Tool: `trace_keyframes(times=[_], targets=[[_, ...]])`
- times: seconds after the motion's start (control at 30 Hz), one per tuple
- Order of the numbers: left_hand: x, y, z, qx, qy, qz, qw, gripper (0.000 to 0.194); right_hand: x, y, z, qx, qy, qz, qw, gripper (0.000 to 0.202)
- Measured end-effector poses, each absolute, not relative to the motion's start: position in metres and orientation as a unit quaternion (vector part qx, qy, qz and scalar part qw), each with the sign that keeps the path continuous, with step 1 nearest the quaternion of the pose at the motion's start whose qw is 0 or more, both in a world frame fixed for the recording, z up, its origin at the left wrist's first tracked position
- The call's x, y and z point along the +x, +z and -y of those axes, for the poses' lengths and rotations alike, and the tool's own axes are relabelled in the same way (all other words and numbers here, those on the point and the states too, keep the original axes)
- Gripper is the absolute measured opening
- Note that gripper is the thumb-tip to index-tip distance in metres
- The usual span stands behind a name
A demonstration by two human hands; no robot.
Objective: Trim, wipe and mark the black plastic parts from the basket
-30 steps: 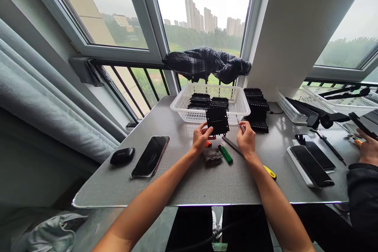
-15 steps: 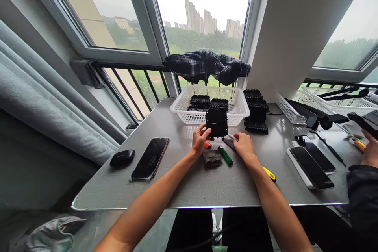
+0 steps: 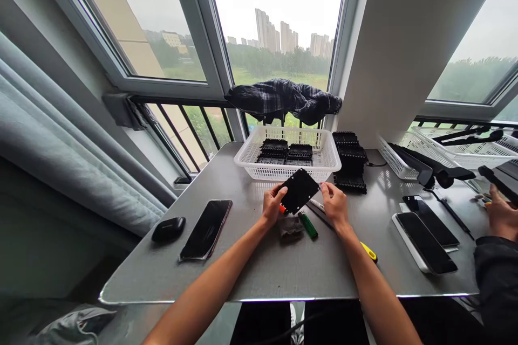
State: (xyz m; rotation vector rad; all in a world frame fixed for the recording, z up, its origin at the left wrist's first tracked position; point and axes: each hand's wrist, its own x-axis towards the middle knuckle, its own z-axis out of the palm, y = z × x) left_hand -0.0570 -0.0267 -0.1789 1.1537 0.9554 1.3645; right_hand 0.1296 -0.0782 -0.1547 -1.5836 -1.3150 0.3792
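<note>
Tilted above the table is a flat black plastic plate (image 3: 300,192) with small light spots along its edges. My left hand (image 3: 272,207) grips its left side, thumb on top. The fingers of my right hand (image 3: 335,206) are pinched at its right corner. Under the hands lie a green lighter (image 3: 308,225), a small dark packet (image 3: 291,230) and a partly hidden orange-red object (image 3: 282,209). A white-and-grey pen-like tool (image 3: 318,206) rests beside my right hand. Behind them stands a white plastic basket (image 3: 247,167) holding similar black pieces (image 3: 275,150).
More black pieces (image 3: 350,164) are stacked right of the basket. A phone (image 3: 206,229) and a black case (image 3: 168,229) lie at left. A yellow-handled tool (image 3: 368,252) is by my right forearm. Phones (image 3: 426,241) lie at right, near another person's hand (image 3: 502,215).
The black plate has turned from upright to a slanted angle, showing a smoother face. My right hand has moved from the pen-like tool up to the plate's corner.
</note>
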Motion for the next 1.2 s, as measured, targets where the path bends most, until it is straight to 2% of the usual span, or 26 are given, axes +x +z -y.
trace_keyframes(times=[0.1, 0.33, 0.47, 0.6, 0.73, 0.9, 0.97, 1.07, 1.2], targets=[[-0.058, -0.176, 0.029, 0.498, 0.553, -0.425, 0.515, 0.032, 0.128, -0.156, 0.076, -0.606, 0.225, 0.540, 0.539, 0.044], [-0.059, -0.169, 0.030, 0.512, 0.539, -0.436, 0.507, 0.033, 0.126, -0.166, 0.070, -0.599, 0.274, 0.552, 0.512, 0.037], [-0.059, -0.163, 0.033, 0.519, 0.547, -0.426, 0.501, 0.034, 0.122, -0.162, 0.071, -0.583, 0.277, 0.545, 0.534, 0.038], [-0.061, -0.152, 0.038, 0.510, 0.538, -0.399, 0.540, 0.037, 0.118, -0.149, 0.076, -0.573, 0.257, 0.532, 0.567, 0.039], [-0.067, -0.126, 0.030, 0.533, 0.536, -0.416, 0.505, 0.033, 0.121, -0.128, 0.073, -0.581, 0.248, 0.527, 0.568, 0.039], [-0.069, -0.078, -0.025, 0.557, 0.546, -0.419, 0.465, 0.041, 0.135, -0.085, 0.019, -0.603, 0.201, 0.541, 0.550, 0.041], [-0.065, -0.065, -0.060, 0.574, 0.539, -0.426, 0.445, 0.039, 0.140, -0.071, -0.019, -0.632, 0.189, 0.545, 0.517, 0.039], [-0.056, -0.061, -0.116, 0.602, 0.495, -0.480, 0.402, 0.035, 0.144, -0.064, -0.077, -0.680, 0.212, 0.531, 0.460, 0.035], [-0.045, -0.075, -0.177, 0.628, 0.433, -0.542, 0.352, 0.019, 0.145, -0.082, -0.134, -0.717, 0.272, 0.512, 0.387, 0.029]])
